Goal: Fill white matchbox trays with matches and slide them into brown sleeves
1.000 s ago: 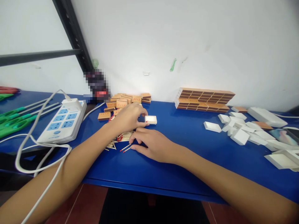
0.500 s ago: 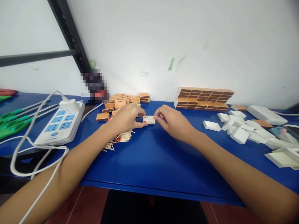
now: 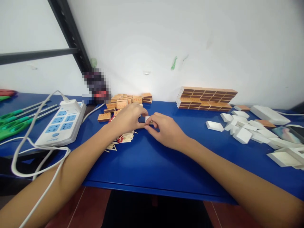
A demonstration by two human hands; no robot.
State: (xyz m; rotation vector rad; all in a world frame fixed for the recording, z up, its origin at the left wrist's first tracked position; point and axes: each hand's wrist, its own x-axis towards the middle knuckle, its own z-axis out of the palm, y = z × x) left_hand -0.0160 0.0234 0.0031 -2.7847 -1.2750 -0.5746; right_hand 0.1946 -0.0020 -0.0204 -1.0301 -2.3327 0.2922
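Note:
My left hand point(image 3: 132, 117) grips a small white matchbox tray point(image 3: 147, 119) by its left end, thumb in front and fingers behind. Over that tray is my right hand point(image 3: 166, 130), its thumb and fingertips pinched together at the tray. Whatever lies between those fingertips is hidden, and the hand covers most of the tray. Loose red-tipped matches point(image 3: 126, 137) lie in a heap under and beside my left wrist. Behind my left hand is a pile of closed orange-brown matchboxes point(image 3: 122, 104).
Matchboxes are stacked in a neat block point(image 3: 207, 98) against the wall. Several white trays point(image 3: 242, 135) lie scattered at the right on the blue table point(image 3: 152, 171). A power strip point(image 3: 62, 123) with a white cable stands at the left, near green-handled tools point(image 3: 14, 125).
My right hand has moved left, from the tray's right end to over the tray, covering the matches seen in it before. My left hand has stayed at the tray's left end.

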